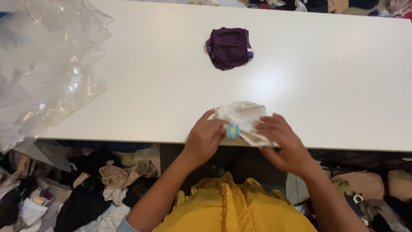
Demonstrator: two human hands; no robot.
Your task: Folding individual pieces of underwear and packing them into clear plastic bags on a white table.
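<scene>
Both my hands hold a small cream-white knitted garment [242,115] at the near edge of the white table [171,86]. My left hand [205,138] pinches its left side, next to a small blue tag with a yellow spot [232,130]. My right hand [281,139] grips its right lower edge. A dark purple folded garment [229,47] lies further back on the table, apart from both hands.
Crumpled clear plastic bags [43,68] cover the table's left end and hang over its edge. Heaps of mixed clothes [86,189] lie on the floor at the left and right [369,184]. More clothes [317,5] lie beyond the far edge.
</scene>
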